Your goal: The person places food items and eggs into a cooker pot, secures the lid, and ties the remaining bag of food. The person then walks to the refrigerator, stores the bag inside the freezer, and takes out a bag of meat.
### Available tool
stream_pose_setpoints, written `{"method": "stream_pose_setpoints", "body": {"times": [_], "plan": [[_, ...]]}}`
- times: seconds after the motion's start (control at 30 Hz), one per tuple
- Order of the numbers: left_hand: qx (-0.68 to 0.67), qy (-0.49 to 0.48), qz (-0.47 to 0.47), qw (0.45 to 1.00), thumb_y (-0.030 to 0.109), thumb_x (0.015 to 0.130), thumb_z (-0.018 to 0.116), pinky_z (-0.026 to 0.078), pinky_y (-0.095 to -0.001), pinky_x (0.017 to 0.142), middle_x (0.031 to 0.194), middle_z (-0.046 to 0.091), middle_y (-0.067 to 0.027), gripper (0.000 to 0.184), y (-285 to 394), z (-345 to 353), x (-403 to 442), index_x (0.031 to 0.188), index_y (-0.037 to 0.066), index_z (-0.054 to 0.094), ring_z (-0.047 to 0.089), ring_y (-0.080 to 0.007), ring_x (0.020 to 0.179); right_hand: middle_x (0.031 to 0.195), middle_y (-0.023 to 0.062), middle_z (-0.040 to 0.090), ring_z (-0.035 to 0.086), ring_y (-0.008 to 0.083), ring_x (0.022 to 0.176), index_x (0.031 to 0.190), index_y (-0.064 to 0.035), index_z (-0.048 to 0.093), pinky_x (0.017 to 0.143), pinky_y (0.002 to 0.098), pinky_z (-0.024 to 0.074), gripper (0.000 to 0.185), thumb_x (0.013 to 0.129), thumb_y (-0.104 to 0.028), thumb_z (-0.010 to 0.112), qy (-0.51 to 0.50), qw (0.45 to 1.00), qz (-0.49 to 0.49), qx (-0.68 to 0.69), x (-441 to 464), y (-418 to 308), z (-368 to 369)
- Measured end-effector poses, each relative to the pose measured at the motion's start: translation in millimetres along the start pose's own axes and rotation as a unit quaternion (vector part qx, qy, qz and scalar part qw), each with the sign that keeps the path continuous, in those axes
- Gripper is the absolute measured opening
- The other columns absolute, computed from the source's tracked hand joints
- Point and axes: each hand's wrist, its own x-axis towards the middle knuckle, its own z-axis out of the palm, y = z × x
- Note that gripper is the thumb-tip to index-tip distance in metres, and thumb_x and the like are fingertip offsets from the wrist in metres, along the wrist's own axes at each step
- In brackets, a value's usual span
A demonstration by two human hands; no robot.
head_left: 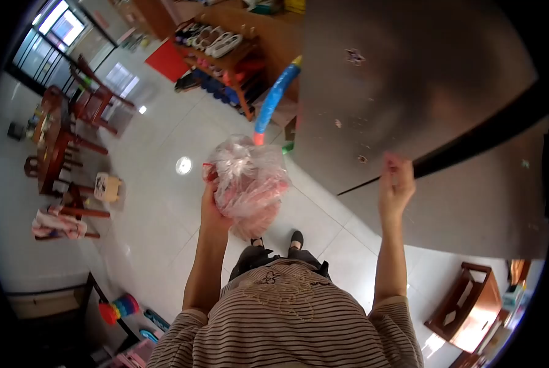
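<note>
A clear plastic bag (pixel 253 178) with pinkish-red contents is bunched up in front of my body. My left hand (pixel 218 205) grips its left side, the fingers partly hidden behind the plastic. My right hand (pixel 398 183) is raised at the right, beside the dark gap of a large grey-brown cabinet or refrigerator (pixel 421 122). Its fingers are curled together, and whether they hold or touch anything is too small to tell. A blue tube-like object (pixel 274 98) with a red end stands just behind the bag.
A wooden shoe rack (pixel 240 58) stands beyond the bag, near a red mat (pixel 167 60). Wooden chairs (pixel 96 101) and a table (pixel 56 141) are at the left, with a small stool (pixel 107 187). A wooden chair (pixel 467 303) is at lower right.
</note>
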Motion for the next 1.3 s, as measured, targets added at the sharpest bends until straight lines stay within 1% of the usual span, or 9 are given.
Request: {"method": "stream_pose_setpoints", "body": {"times": [0.23,0.43,0.53,0.6,0.7,0.77,0.87,1.1,1.3], "plan": [[0.091,0.055,0.046,0.993,0.016,0.079,0.051,0.047,-0.0369,0.094,0.118,0.057,-0.015,0.05,66.5,-18.7,-1.9,0.125,-0.003,0.047,0.057,-0.0259,0.11,0.095,0.0118,0.062,0.064,0.0226,0.074,0.098,-0.0022,0.064,0.063,0.0307,0.0516,0.023,0.077,0.004,0.06,-0.289,0.936,-0.007,0.2,-24.9,-66.7,166.4],[0.043,0.151,0.083,0.984,0.012,0.073,0.052,0.046,-0.0371,0.095,0.115,0.056,-0.0152,0.051,147.9,-85.9,21.0,0.122,-0.002,0.048,0.056,-0.0268,0.108,0.096,0.0103,0.061,0.062,0.0211,0.076,0.103,-0.0041,0.062,0.065,0.0277,0.0506,0.029,0.075,0.005,0.06,-0.347,0.914,-0.093,0.19,7.2,-142.5,311.3],[0.039,0.163,0.139,0.976,0.013,0.075,0.052,0.047,-0.0377,0.094,0.117,0.055,-0.0153,0.052,201.4,-118.5,48.6,0.125,0.001,0.045,0.055,-0.0264,0.109,0.101,0.0118,0.061,0.063,0.0248,0.082,0.105,-0.0051,0.061,0.067,0.0339,0.0503,0.03,0.075,-0.002,0.062,-0.36,0.882,-0.203,0.228,48.7,-228.6,397.2],[-0.004,0.159,0.099,0.982,0.014,0.077,0.053,0.048,-0.0378,0.093,0.117,0.055,-0.0151,0.05,225.1,-183.5,75.4,0.124,0.001,0.046,0.055,-0.0264,0.108,0.096,0.0138,0.06,0.06,0.0319,0.085,0.104,-0.0015,0.059,0.078,0.0377,0.0482,0.034,0.072,-0.005,0.065,-0.369,0.822,-0.367,0.233,83.3,-332.6,432.2],[-0.013,0.192,0.12,0.974,0.016,0.078,0.055,0.049,-0.0381,0.091,0.114,0.057,-0.0148,0.047,287.9,-195.9,99.7,0.123,0.001,0.048,0.057,-0.0266,0.105,0.095,0.0131,0.06,0.06,0.0311,0.084,0.103,-0.0021,0.059,0.076,0.0375,0.0484,0.032,0.072,-0.007,0.064,-0.402,0.666,-0.58,0.241,112.8,-459.5,459.1],[-0.016,0.215,0.129,0.968,0.018,0.079,0.055,0.049,-0.0383,0.09,0.113,0.058,-0.0146,0.046,328.4,-204.8,119.1,0.121,0.001,0.049,0.058,-0.0267,0.104,0.093,0.0126,0.06,0.06,0.0305,0.083,0.102,-0.0025,0.058,0.075,0.0374,0.0486,0.03,0.073,-0.009,0.064,-0.396,0.59,-0.655,0.256,129.2,-496.7,481.4],[-0.025,0.244,0.15,0.958,0.02,0.081,0.057,0.05,-0.0387,0.088,0.111,0.059,-0.0143,0.044,392.6,-230.4,158.6,0.12,0.001,0.051,0.059,-0.0268,0.101,0.091,0.0118,0.06,0.06,0.0297,0.083,0.1,-0.0032,0.058,0.073,0.0372,0.0489,0.028,0.073,-0.011,0.064,-0.396,0.546,-0.696,0.246,157.4,-519.4,538.2],[-0.129,0.235,0.21,0.94,0.015,0.08,0.055,0.051,-0.0429,0.089,0.11,0.059,-0.0149,0.042,518.4,-282.0,265.4,0.119,0.001,0.05,0.059,-0.0286,0.102,0.087,0.0101,0.061,0.061,0.0279,0.08,0.096,-0.0046,0.058,0.069,0.0367,0.0495,0.025,0.075,-0.015,0.064,-0.397,0.518,-0.724,0.222,242.5,-529.2,709.6],[-0.081,0.251,0.331,0.906,0.02,0.081,0.058,0.048,-0.047,0.093,0.12,0.055,-0.0138,0.05,637.4,-351.8,371.4,0.127,0.005,0.045,0.056,-0.0297,0.109,0.083,0.0085,0.061,0.061,0.0263,0.079,0.093,-0.0058,0.058,0.065,0.0362,0.05,0.022,0.076,-0.019,0.064,-0.387,0.58,-0.69,0.193,365.8,-537.8,872.2]]}}
